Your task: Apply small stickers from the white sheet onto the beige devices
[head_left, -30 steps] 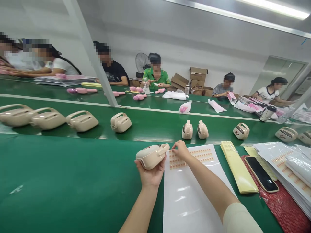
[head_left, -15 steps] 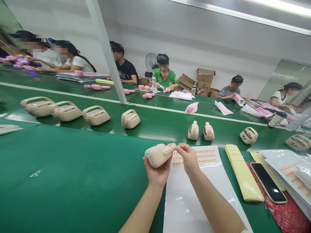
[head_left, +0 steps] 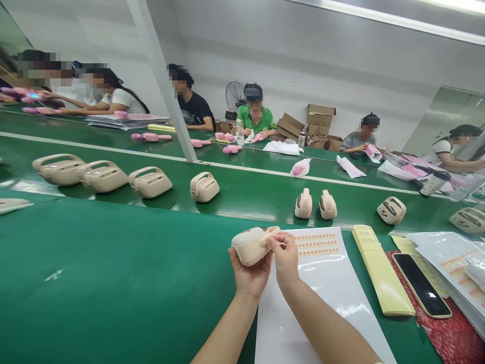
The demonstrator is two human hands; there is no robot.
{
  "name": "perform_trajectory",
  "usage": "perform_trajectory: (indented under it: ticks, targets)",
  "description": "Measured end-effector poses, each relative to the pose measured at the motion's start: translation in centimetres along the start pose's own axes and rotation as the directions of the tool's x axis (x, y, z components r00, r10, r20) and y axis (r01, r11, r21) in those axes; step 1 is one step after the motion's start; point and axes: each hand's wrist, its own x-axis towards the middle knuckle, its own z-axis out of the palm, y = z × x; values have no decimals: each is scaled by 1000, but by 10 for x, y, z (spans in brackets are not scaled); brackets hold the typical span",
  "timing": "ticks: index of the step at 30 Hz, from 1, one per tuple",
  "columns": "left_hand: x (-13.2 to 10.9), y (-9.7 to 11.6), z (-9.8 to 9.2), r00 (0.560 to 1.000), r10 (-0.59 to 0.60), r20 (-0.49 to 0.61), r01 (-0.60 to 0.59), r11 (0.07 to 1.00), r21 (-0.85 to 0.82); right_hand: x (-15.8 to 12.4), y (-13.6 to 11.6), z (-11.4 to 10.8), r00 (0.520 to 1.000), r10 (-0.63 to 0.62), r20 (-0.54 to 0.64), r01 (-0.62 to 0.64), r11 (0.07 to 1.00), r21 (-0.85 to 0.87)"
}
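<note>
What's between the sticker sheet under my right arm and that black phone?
In the head view, a yellow strip lies between the sticker sheet and the phone, then an edge of the red wrap beneath the phone.

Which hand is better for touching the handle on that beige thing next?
Probably the right hand: it is right up against the handle, while the left hand is busy holding the beige device from underneath.
</note>
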Motion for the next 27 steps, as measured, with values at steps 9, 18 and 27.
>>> perform_trajectory:
  ticks: [9,18,27]
  targets:
    - [-3,-3,5,1000,-4,7,4,1000,5,-3,6,1,998,-67,-22,67,998,-8]
    - [-4,-3,5,1000,-12,-22,12,1000,4,-2,15,1,998,-58,-24,57,998,-39]
    - [-5,-3,3,999,-7,-37,8,1000,14,-4,13,-6,937,-345,47,345,906,-247]
